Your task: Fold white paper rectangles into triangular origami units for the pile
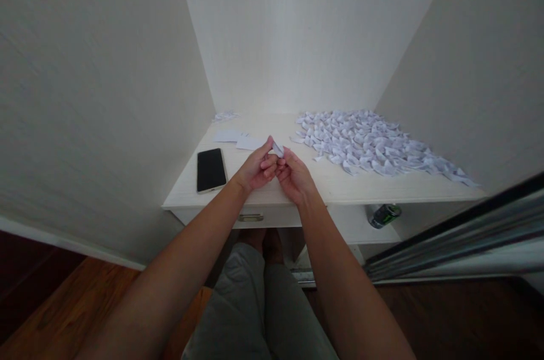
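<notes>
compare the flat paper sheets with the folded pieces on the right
The flat sheets lie smooth; the folded pieces are creased and peaked. The flat sheets are few, beyond the phone; the folded pieces are many, heaped toward the right wall. Both are white and rest on the tabletop.

A small, white, folded paper piece (277, 149) is held aslant between both hands (256, 169) (295, 177).

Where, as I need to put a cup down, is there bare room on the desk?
Two patches look bare: the front strip of the desk between the right hand and the pile, and the back strip between the pile and the sheets. The pile crowds the right side; the phone and sheets take up the left.
</notes>
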Tool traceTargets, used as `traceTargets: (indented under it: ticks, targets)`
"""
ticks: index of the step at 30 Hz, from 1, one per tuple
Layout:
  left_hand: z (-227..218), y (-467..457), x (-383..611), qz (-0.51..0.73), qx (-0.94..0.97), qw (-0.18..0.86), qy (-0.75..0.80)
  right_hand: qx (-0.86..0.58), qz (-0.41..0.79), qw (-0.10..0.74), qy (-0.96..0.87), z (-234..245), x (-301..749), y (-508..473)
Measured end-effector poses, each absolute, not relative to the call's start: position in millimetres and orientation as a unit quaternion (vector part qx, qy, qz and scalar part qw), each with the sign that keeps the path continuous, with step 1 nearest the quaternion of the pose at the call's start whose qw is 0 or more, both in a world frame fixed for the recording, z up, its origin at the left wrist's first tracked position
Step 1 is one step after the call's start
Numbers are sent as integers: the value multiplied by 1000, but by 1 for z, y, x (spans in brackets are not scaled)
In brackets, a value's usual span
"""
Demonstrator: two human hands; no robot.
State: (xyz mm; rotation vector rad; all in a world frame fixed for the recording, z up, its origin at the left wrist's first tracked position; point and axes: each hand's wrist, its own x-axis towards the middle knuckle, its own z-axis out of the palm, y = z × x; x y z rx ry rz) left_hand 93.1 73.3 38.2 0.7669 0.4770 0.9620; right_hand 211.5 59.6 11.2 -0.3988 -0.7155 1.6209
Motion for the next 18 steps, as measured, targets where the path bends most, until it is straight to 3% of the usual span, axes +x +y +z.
traceTargets:
  ticks: [5,18]
  targets:
    - [43,69,90,437,333,807,217,-158,718,626,-260,14,205,54]
    - [39,66,89,423,383,795,204,-92,832,526,-152,17,217,53]
